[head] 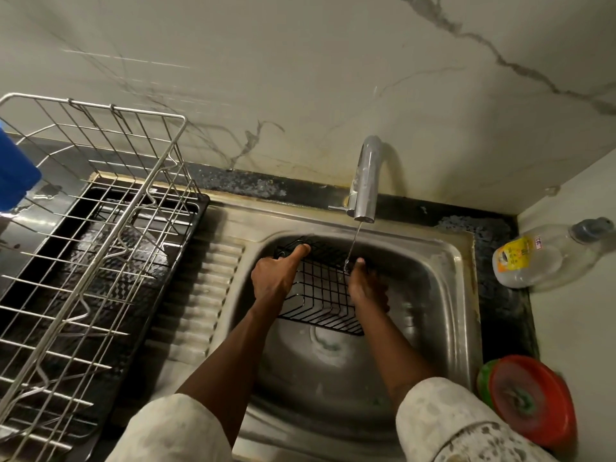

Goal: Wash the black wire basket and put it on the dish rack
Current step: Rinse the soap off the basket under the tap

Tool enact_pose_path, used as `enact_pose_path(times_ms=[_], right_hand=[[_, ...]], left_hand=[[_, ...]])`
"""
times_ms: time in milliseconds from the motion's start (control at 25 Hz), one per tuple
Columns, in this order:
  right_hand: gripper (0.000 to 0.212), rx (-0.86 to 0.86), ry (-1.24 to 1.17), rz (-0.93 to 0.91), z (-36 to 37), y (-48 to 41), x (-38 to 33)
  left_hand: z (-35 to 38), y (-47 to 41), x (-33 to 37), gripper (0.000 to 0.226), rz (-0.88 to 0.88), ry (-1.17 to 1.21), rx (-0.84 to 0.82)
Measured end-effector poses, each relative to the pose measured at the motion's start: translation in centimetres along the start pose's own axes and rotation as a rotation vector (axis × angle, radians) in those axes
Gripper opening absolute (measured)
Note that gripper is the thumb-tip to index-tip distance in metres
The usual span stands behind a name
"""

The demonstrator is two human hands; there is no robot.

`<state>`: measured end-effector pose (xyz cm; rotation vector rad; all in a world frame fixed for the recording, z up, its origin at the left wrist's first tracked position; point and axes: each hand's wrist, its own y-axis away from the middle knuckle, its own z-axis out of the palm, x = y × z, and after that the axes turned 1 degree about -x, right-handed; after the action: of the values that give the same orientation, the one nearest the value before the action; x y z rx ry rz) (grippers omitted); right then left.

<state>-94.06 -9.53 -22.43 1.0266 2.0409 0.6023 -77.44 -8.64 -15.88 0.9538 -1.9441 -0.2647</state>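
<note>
The black wire basket (321,288) is held over the steel sink (433,295), tilted with its open side toward me. My left hand (276,275) grips its left edge, thumb laid along the top rim. My right hand (366,288) grips the right edge. A thin stream of water from the chrome tap (365,181) falls onto the basket's upper right corner, by my right thumb. The metal dish rack (86,248) stands to the left on a black drip tray (196,225) and holds nothing that I can see.
A clear plastic bottle (540,258) lies on the counter at the right of the sink. A red and green round dish (530,401) with a scrubber sits at the near right corner. A blue object (15,168) shows at the far left edge. The marble wall rises behind the tap.
</note>
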Motion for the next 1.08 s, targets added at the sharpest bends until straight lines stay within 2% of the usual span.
enact_pose_path(times_ms=[40,120,280,440,560,680,800,840,920,1000,1080], right_hand=[[0.082,-0.041,0.064,0.003,0.3,0.3,-0.7],[0.091,-0.075,0.151,-0.023,0.5,0.6,-1.4],[0.09,-0.074,0.234,-0.277,1.8,3.3,-2.9],[0.081,-0.07,0.247,-0.487,2.7,4.0,-1.8],[0.073,-0.092,0.224,-0.456,1.4,1.6,-0.2],[0.068,-0.01,0.155,-0.414,1.6,1.2,0.2],[0.057,0.146,-0.166,-0.185,0.9,1.3,-0.4],[0.054,0.156,-0.163,-0.142,0.6,1.3,-0.9],[0.064,0.083,0.064,-0.167,0.9,1.8,-2.2],[0.077,-0.06,0.234,-0.294,2.2,3.9,-4.2],[0.073,-0.225,0.292,-0.419,2.2,5.1,-6.4]], left_hand=[[-0.1,0.0,0.0,0.098,-0.027,0.009,0.001],[-0.2,0.2,0.1,0.098,-0.06,0.013,0.004],[-0.4,0.2,0.6,0.101,-0.102,0.008,0.033],[-0.6,0.7,0.3,0.091,-0.101,0.06,0.055],[-0.6,1.2,0.0,0.095,-0.068,0.072,0.053],[-0.4,1.5,0.0,0.088,-0.014,0.095,0.037],[-0.4,2.0,0.2,0.069,-0.003,0.116,0.024],[-0.4,2.0,0.5,0.073,-0.03,0.137,0.034],[-0.3,2.1,1.4,0.089,-0.095,0.124,0.049],[-0.5,2.1,1.5,0.096,-0.181,0.142,0.036],[-0.9,1.6,0.9,0.087,-0.273,0.41,-0.097]])
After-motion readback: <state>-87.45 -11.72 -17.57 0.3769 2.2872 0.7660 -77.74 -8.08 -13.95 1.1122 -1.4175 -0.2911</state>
